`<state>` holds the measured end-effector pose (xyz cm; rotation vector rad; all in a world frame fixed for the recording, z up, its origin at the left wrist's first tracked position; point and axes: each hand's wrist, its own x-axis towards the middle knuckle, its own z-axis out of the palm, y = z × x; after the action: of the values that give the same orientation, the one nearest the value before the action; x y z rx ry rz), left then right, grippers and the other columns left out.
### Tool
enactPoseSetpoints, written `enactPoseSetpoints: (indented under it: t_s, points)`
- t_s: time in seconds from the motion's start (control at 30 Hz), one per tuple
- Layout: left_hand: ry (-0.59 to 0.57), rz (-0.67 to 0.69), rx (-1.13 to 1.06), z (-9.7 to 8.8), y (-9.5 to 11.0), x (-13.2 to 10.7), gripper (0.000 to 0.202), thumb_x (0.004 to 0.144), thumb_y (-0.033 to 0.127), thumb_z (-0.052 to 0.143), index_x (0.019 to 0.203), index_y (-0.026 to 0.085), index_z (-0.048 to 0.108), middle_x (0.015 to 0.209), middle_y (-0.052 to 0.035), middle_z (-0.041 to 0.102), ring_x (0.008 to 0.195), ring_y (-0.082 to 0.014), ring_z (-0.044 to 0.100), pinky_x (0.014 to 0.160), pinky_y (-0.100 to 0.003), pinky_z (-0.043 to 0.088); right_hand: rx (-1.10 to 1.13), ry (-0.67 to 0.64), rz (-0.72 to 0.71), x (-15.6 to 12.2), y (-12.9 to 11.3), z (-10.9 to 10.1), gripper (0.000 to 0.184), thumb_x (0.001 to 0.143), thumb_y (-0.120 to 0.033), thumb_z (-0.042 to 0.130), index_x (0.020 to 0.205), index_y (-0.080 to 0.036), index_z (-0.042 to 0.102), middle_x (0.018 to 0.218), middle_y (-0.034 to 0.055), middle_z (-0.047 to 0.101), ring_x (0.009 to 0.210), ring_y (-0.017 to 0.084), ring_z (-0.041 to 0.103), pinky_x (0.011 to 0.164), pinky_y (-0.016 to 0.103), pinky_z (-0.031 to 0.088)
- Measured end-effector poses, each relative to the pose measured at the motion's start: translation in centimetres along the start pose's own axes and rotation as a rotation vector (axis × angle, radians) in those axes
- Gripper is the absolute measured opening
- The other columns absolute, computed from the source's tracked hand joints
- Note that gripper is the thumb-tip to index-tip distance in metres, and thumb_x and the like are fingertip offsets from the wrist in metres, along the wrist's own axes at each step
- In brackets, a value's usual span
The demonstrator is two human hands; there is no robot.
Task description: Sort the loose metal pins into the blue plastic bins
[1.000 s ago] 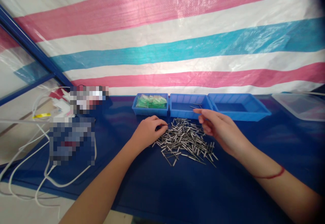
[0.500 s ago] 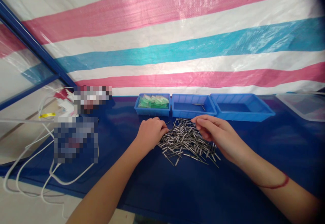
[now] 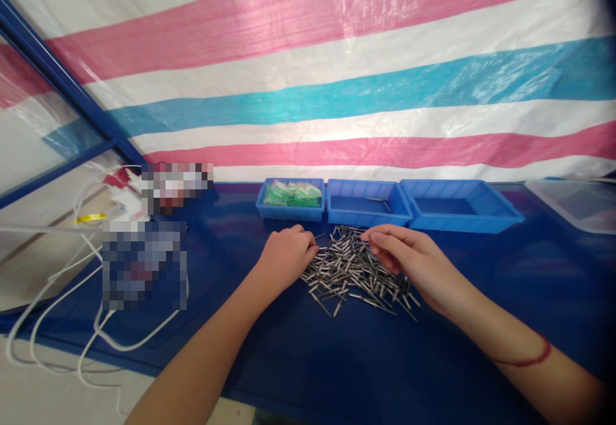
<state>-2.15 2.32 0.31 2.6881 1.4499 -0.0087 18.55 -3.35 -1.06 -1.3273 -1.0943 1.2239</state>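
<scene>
A heap of small metal pins lies on the dark blue table. My left hand rests at the heap's left edge, fingers curled and pinched at the pins; what they grip is too small to make out. My right hand lies over the heap's right side, its fingers closed together with the tips touching pins near the top of the pile. Behind the heap stand three blue trays: the left one holds green packets, the middle one holds a couple of pins, the right one looks bare inside.
A clear plastic box sits at the far right. White cables and blurred-out items lie on the left end of the table. A striped pink, white and blue tarp hangs right behind the trays.
My right hand came back from over the middle tray and dropped onto the pin heap. My left hand stayed at the heap's left edge.
</scene>
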Motion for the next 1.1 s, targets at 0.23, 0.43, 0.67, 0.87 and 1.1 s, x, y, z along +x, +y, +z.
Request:
enactPoseSetpoints:
  t_s: [0.23,0.43,0.67,0.87,1.1]
  points:
    - [0.034,-0.001,0.066,0.31,0.55,-0.07,0.029,0.096,0.031,0.039,0.097,0.018,0.064,0.097,-0.0084,0.064,0.087,-0.0217,0.063,0.071,-0.030,0.046,-0.017,-0.018,0.016,-0.15,-0.12,-0.01,0.028,0.077,-0.041,0.063,0.083,-0.015,0.069,0.067,0.0002,0.054,0.050,0.007,0.040,0.043,0.022,0.027]
    - [0.075,-0.005,0.102,0.51,0.56,0.11,0.025,0.096,0.030,0.040,0.096,0.019,0.063,0.096,-0.0076,0.062,0.084,-0.0210,0.062,0.071,-0.030,0.046,-0.022,-0.029,0.020,-0.35,-0.59,0.12,0.027,0.076,-0.041,0.064,0.083,-0.015,0.068,0.066,0.0001,0.054,0.050,0.007,0.041,0.044,0.022,0.027]
    - [0.091,0.039,0.037,0.60,0.23,0.34,0.022,0.092,0.034,0.047,0.091,0.020,0.065,0.092,-0.0047,0.062,0.079,-0.0182,0.061,0.066,-0.026,0.044,-0.024,-0.062,0.013,-0.21,-0.39,-0.11,0.026,0.079,-0.039,0.061,0.084,-0.015,0.068,0.067,0.0004,0.054,0.051,0.008,0.041,0.044,0.022,0.027]
    - [0.030,0.038,-0.023,0.17,0.12,0.67,0.028,0.092,0.038,0.046,0.091,0.021,0.068,0.089,-0.0043,0.065,0.079,-0.0190,0.063,0.064,-0.025,0.044,-0.010,-0.081,0.030,0.04,-0.28,-0.08,0.024,0.079,-0.037,0.060,0.086,-0.015,0.069,0.066,0.0000,0.053,0.051,0.007,0.040,0.045,0.022,0.025]
    - [0.034,0.054,-0.072,0.30,0.12,0.86,0.025,0.087,0.039,0.052,0.092,0.023,0.069,0.089,-0.0034,0.067,0.077,-0.0185,0.063,0.061,-0.024,0.042,-0.031,-0.077,0.029,-0.06,-0.28,-0.05,0.026,0.078,-0.037,0.061,0.086,-0.014,0.069,0.066,0.0005,0.053,0.051,0.008,0.041,0.045,0.023,0.025]
